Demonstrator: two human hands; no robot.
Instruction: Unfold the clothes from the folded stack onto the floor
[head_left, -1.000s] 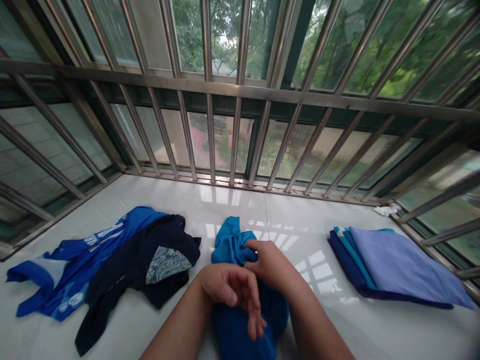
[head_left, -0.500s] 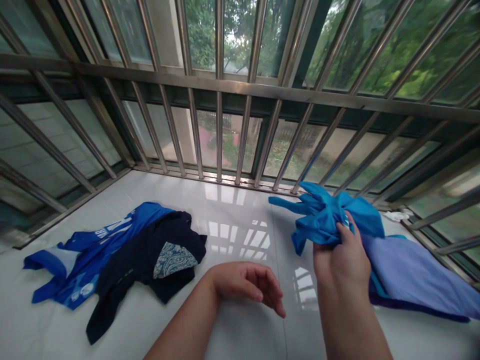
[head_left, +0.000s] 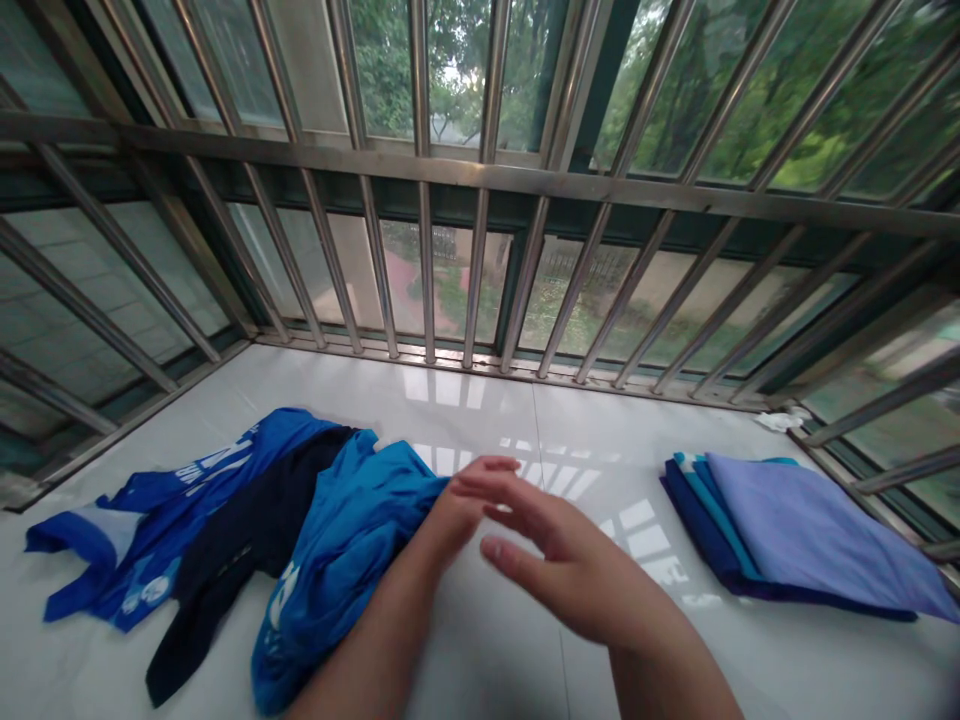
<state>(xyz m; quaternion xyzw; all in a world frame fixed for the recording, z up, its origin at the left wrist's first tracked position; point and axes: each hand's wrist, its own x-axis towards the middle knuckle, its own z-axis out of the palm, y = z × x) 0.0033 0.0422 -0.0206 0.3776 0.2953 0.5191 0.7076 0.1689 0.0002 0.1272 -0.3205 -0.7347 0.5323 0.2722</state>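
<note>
both hands spread, left hand (head_left: 450,515) touching bright blue shirt (head_left: 337,560), right hand (head_left: 555,570) hovering above white floor (head_left: 525,430)

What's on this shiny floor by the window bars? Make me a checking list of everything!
Surface: glossy white tiled ledge, reflecting the window.
Things in hand: bright blue garment, crumpled, lying partly over the dark navy garment.
Clutter: royal blue printed shirt spread at the left; folded stack at the right, lavender piece on top; small white scrap in the far right corner.
Hands: left hand at the bright blue garment's edge; right hand open, above the tiles, holding nothing.
Cables: nothing seen.
Surroundings: metal window bars, trees outside.
</note>
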